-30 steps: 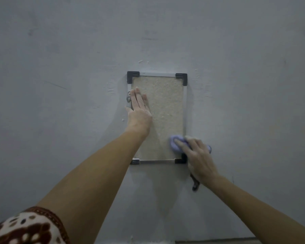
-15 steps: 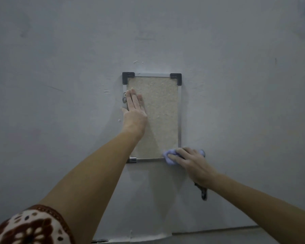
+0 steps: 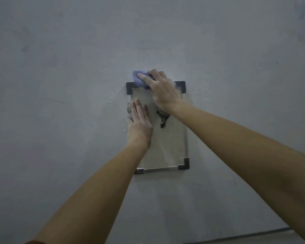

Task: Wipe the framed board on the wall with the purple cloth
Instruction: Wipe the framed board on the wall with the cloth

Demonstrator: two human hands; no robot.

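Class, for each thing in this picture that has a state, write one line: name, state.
framed board: hanging upright on the wall.
purple cloth: bunched, pressed on the board's top edge.
left hand: flat on the board's left side.
right hand: pressing the cloth.

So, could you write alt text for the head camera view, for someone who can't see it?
A person's right hand presses a purple cloth against the top edge of a framed board on a grey wall. The left hand lies flat on the board's left side, fingers pointing up.
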